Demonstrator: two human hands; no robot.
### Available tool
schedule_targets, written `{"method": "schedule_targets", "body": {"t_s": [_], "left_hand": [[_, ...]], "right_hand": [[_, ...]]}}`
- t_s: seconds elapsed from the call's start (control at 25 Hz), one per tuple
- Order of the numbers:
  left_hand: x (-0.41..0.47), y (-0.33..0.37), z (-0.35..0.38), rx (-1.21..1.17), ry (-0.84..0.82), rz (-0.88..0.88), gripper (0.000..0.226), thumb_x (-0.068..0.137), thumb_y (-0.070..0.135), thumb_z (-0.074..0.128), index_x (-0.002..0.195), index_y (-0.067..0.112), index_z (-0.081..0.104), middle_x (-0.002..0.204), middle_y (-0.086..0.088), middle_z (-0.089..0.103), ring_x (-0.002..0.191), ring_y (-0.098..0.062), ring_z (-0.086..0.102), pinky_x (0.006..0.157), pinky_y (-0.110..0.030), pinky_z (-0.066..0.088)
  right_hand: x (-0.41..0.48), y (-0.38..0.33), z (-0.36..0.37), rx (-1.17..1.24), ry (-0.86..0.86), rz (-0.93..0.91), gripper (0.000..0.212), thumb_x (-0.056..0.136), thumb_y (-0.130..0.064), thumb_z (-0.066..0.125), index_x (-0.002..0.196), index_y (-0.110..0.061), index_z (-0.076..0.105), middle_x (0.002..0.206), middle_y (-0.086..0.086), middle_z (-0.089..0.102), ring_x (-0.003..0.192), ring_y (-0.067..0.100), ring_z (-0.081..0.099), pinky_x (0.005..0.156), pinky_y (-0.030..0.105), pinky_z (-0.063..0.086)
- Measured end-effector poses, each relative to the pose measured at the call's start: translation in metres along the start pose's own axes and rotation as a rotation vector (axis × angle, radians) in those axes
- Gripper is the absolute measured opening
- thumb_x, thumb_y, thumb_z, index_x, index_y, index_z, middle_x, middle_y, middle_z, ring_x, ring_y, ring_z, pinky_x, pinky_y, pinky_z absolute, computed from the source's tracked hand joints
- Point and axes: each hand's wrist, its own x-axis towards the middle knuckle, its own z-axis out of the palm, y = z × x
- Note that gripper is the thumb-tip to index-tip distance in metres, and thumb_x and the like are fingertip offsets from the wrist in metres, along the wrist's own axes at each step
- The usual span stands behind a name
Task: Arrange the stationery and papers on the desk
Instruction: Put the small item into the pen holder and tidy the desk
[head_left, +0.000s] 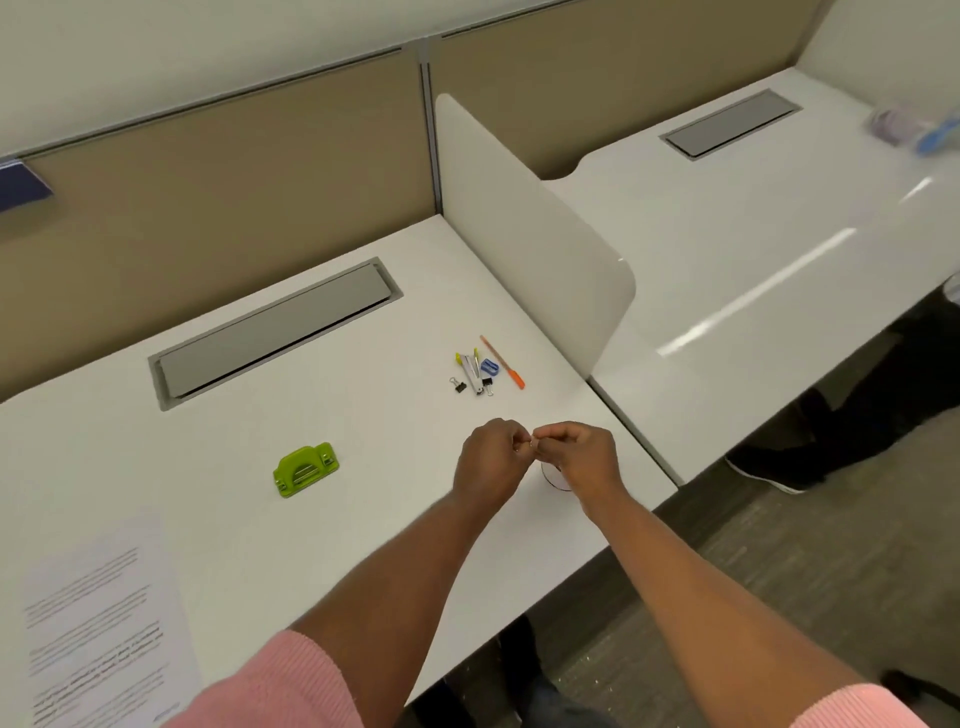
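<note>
My left hand (488, 462) and my right hand (582, 457) meet fingertip to fingertip above the white desk (363, 441), pinching a tiny object between them, too small to identify. A thin dark loop (551, 480) shows under my right hand. Beyond the hands lies a small cluster of stationery: an orange pen (503, 362), a blue sharpener (489, 367), two black binder clips (458, 385), and a white and yellow-green pen-like item (471, 370). A green hole punch (305, 469) sits to the left. Printed paper sheets (98, 623) lie at the near left.
A grey cable hatch (275, 332) is set into the desk's far side. A white divider panel (535, 234) stands on the right edge, with a neighbouring desk (753, 234) beyond. Another person's dark shoe (769, 467) is on the floor at right.
</note>
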Motion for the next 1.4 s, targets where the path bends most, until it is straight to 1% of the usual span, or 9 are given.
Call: {"method": "schedule_targets", "body": {"t_s": [0.28, 0.44, 0.64, 0.8, 0.92, 1.0, 1.12, 1.24, 1.4], "left_hand": [[0.031, 0.036, 0.043, 0.058, -0.137, 0.105, 0.024, 0.085, 0.015, 0.057, 0.095, 0.019, 0.079, 0.094, -0.001, 0.076, 0.087, -0.017, 0.066, 0.076, -0.032, 0.053], [0.035, 0.039, 0.051, 0.066, -0.157, 0.141, 0.032, 0.087, 0.008, 0.054, 0.103, 0.02, 0.079, 0.103, 0.0, 0.077, 0.094, -0.017, 0.067, 0.082, -0.03, 0.052], [0.033, 0.037, 0.052, 0.049, -0.076, 0.074, 0.012, 0.083, 0.012, 0.065, 0.088, 0.016, 0.075, 0.09, 0.001, 0.064, 0.086, -0.016, 0.06, 0.069, -0.025, 0.043], [0.028, 0.029, 0.051, 0.035, -0.062, 0.058, 0.009, 0.08, 0.016, 0.066, 0.088, 0.019, 0.069, 0.09, 0.004, 0.059, 0.082, -0.015, 0.058, 0.067, -0.025, 0.042], [0.019, 0.024, 0.047, 0.036, -0.031, 0.058, 0.019, 0.082, 0.024, 0.067, 0.101, 0.024, 0.07, 0.1, 0.006, 0.066, 0.09, -0.015, 0.06, 0.076, -0.03, 0.048], [0.014, 0.017, 0.045, 0.082, 0.001, 0.088, 0.03, 0.084, 0.031, 0.068, 0.113, 0.024, 0.069, 0.114, 0.005, 0.069, 0.107, -0.017, 0.06, 0.092, -0.036, 0.047], [0.008, 0.005, 0.042, 0.199, 0.017, 0.175, 0.05, 0.088, 0.04, 0.064, 0.135, 0.023, 0.058, 0.144, 0.001, 0.055, 0.138, -0.02, 0.043, 0.114, -0.041, 0.03], [0.001, -0.007, 0.037, 0.311, -0.029, 0.179, 0.066, 0.093, 0.046, 0.055, 0.152, 0.024, 0.035, 0.164, 0.001, 0.023, 0.153, -0.02, 0.011, 0.123, -0.049, 0.009], [-0.013, -0.03, 0.023, 0.404, -0.045, 0.177, 0.076, 0.095, 0.051, 0.049, 0.158, 0.023, 0.018, 0.167, 0.0, 0.003, 0.154, -0.02, -0.006, 0.124, -0.052, 0.001]], "right_hand": [[0.018, 0.0, -0.058, -0.385, 0.158, -0.148, 0.014, 0.086, -0.006, 0.071, 0.091, -0.014, 0.081, 0.078, -0.013, 0.073, 0.073, -0.002, 0.069, 0.065, 0.01, 0.055], [0.023, 0.005, -0.068, -0.577, 0.137, -0.221, 0.018, 0.089, -0.005, 0.066, 0.093, -0.015, 0.08, 0.081, -0.008, 0.074, 0.071, -0.002, 0.065, 0.059, 0.003, 0.047], [0.025, 0.007, -0.065, -0.654, 0.096, -0.291, 0.011, 0.088, -0.008, 0.068, 0.088, -0.015, 0.076, 0.084, -0.003, 0.073, 0.078, 0.01, 0.069, 0.067, 0.023, 0.058], [0.022, 0.009, -0.062, -0.733, 0.04, -0.317, 0.02, 0.089, -0.003, 0.059, 0.099, -0.012, 0.074, 0.097, 0.001, 0.071, 0.089, 0.015, 0.067, 0.079, 0.03, 0.058], [0.021, 0.015, -0.058, -0.729, 0.011, -0.338, 0.014, 0.09, -0.008, 0.063, 0.1, -0.012, 0.072, 0.1, 0.003, 0.069, 0.092, 0.017, 0.067, 0.084, 0.034, 0.058], [0.019, 0.017, -0.053, -0.749, -0.001, -0.347, 0.011, 0.091, -0.014, 0.066, 0.102, -0.014, 0.071, 0.103, 0.002, 0.068, 0.093, 0.017, 0.067, 0.085, 0.032, 0.058], [0.012, 0.021, -0.045, -0.898, 0.036, -0.442, 0.023, 0.094, -0.022, 0.062, 0.116, -0.019, 0.068, 0.117, -0.002, 0.068, 0.106, 0.016, 0.066, 0.09, 0.031, 0.056], [0.006, 0.026, -0.038, -1.099, 0.061, -0.589, 0.043, 0.094, -0.031, 0.061, 0.134, -0.018, 0.058, 0.146, 0.002, 0.053, 0.139, 0.02, 0.045, 0.117, 0.043, 0.035], [-0.002, 0.029, -0.025, -1.286, 0.015, -0.639, 0.07, 0.097, -0.05, 0.048, 0.156, -0.021, 0.025, 0.168, 0.004, 0.01, 0.155, 0.021, 0.002, 0.124, 0.052, 0.006]]}}
